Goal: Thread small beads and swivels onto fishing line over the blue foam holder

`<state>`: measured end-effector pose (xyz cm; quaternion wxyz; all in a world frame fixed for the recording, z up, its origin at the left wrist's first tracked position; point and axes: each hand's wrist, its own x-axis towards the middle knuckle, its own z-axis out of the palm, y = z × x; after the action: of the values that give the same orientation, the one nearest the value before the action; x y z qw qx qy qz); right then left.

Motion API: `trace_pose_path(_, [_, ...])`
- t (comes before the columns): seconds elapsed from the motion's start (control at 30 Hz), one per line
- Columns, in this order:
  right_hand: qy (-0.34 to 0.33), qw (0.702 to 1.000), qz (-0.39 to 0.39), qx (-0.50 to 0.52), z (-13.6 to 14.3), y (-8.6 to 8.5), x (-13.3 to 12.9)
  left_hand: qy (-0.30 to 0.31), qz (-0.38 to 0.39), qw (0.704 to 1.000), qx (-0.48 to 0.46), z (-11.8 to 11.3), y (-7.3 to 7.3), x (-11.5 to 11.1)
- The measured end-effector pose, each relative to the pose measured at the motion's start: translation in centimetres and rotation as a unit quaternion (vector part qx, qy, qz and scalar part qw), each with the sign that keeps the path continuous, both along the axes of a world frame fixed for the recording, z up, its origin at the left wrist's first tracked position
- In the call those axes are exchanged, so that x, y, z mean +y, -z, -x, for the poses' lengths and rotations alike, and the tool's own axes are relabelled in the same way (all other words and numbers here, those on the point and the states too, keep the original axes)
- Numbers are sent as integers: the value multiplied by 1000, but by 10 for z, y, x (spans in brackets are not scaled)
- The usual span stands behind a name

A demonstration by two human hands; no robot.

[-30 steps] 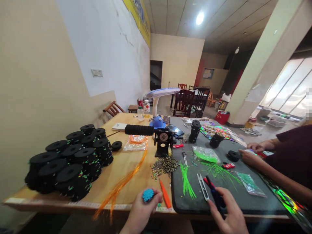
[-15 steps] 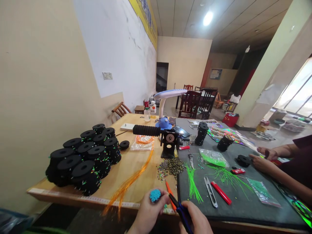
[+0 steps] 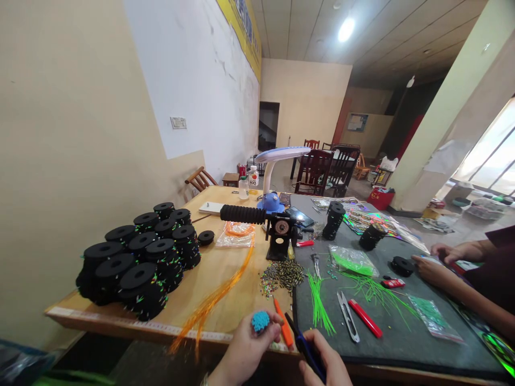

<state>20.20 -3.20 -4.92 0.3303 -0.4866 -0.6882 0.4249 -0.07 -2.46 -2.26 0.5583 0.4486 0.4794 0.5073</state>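
Note:
My left hand, fingers closed, holds a round cluster of small turquoise pieces at the table's front edge. Close by on the right, my right hand grips dark blue-handled pliers; their black tips point up and left, apart from the cluster. An orange pointed tool lies on the table between the two hands. Just beyond it are heaps of dark metallic beads and tiny coloured beads. Bright green strands lie to the right of these, on the grey mat.
Stacked black foam spools crowd the left. Orange strands hang over the front edge. A black winding device and a lamp stand mid-table. Thread snips and a red stick lie right, near another person's hands.
The pliers' tips have drawn back from my left fingers, leaving a small gap. My left hand has turned slightly, and the turquoise cluster sits a little further right.

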Motion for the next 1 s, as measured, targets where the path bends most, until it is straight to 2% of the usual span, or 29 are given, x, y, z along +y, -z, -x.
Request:
trace_pose_path(0.13, [7, 983, 88, 159, 4, -3, 2, 19, -32, 999, 25, -1, 0, -2])
trace_pose_path(0.27, [28, 927, 230, 297, 15, -5, 2, 6, -63, 997, 53, -5, 7, -4])
trace_pose_path(0.4, [53, 883, 323, 336, 21, -8, 1, -4, -73, 994, 80, -7, 14, -6])
trace_pose_path(0.5, [79, 873, 331, 349, 24, -10, 1, -7, -79, 993, 86, -7, 17, -7])
trace_pose_path(0.57, [90, 878, 324, 340, 25, -11, 1, -12, -76, 994, 77, -7, 17, -6])
trace_pose_path(0.63, [84, 911, 277, 294, 24, -13, 2, -11, -64, 996, 64, -9, 16, -4])
trace_pose_path(0.7, [71, 964, 161, 200, 18, -18, 2, -1, -39, 998, 51, -11, 16, -2])
trace_pose_path(0.77, [52, 995, 35, 74, 5, -25, 1, -1, -8, 999, 38, -13, 14, 2])
trace_pose_path(0.87, [73, 992, -59, -85, -31, -35, 1, -8, 17, 1000, 22, -15, 8, 6])
trace_pose_path(0.93, [159, 969, -109, -155, -64, -39, 5, 4, 15, 1000, 16, -15, 5, 7])
trace_pose_path(1.0, [251, 927, -155, -229, -102, -38, 14, 27, 17, 999, 14, -16, 4, 6])
